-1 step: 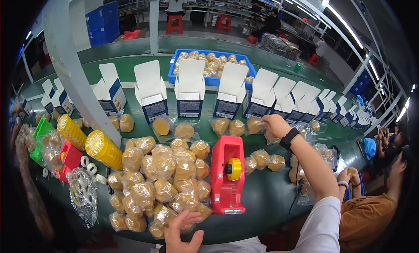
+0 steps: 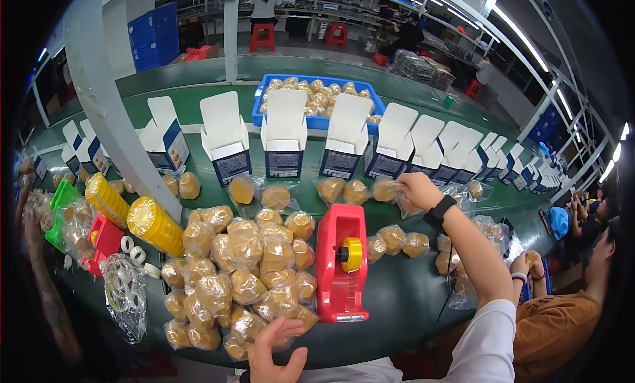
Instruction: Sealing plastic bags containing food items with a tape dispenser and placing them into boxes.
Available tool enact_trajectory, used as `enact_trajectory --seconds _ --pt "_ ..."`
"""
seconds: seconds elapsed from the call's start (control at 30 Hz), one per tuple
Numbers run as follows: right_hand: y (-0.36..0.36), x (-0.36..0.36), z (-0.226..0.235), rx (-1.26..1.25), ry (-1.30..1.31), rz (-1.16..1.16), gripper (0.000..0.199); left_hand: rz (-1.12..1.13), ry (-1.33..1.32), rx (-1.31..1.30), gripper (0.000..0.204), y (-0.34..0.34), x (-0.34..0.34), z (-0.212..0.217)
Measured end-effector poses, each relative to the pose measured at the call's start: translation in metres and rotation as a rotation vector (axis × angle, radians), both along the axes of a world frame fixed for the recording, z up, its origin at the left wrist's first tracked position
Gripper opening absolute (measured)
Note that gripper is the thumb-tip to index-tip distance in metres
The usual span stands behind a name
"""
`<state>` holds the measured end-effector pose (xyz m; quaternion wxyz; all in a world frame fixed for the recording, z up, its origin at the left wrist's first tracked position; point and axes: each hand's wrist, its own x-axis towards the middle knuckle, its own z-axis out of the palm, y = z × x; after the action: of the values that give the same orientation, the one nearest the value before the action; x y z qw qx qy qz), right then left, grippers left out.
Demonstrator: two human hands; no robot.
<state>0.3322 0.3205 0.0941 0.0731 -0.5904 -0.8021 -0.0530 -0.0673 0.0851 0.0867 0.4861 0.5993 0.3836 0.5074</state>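
white tube lights (image 2: 522, 39) glare far beyond and to the right of the right hand (image 2: 420, 192). small highlights glint off the plastic bags (image 2: 245, 247) just beyond the left hand (image 2: 271, 358). both hands look fairly crisp in bright light; the green bench (image 2: 403, 294) bows around them, its surroundings fading to black at the rim.

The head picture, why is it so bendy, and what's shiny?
Head view: the fisheye lens bows the green table and fades to black at the sides; glare glints on the clear bags; ceiling lights make bright white streaks at upper right.
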Motion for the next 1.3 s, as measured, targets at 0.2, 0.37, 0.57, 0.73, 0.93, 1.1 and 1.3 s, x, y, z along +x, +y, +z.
enact_trajectory --seconds 0.2,0.37,0.57,0.73,0.93,1.1,1.3 --pt "-0.141 -0.055 0.075 -0.318 0.831 -0.257 0.026 -0.239 0.174 0.125 0.053 -0.030 0.022 0.013" --pt "-0.270 -0.084 0.023 -0.234 0.940 -0.296 0.020 -0.226 0.310 0.315 0.045 -0.061 0.102 0.005" --pt "-0.354 -0.101 -0.004 -0.070 1.047 -0.167 0.015 -0.028 0.612 0.390 0.034 -0.089 0.149 -0.020" --pt "-0.388 -0.083 -0.024 0.147 1.024 -0.218 0.021 0.010 0.562 0.463 0.019 -0.103 0.138 -0.023" --pt "-0.398 -0.104 -0.023 0.391 1.001 -0.413 0.039 0.039 0.450 0.236 0.008 -0.119 0.137 -0.024" --pt "-0.376 -0.140 -0.037 0.484 0.876 -0.537 0.033 0.029 0.485 0.181 0.005 -0.120 0.131 -0.035" --pt "-0.364 -0.126 -0.077 0.444 0.766 -0.390 0.019 -0.013 0.535 0.247 0.006 -0.110 0.116 -0.042"
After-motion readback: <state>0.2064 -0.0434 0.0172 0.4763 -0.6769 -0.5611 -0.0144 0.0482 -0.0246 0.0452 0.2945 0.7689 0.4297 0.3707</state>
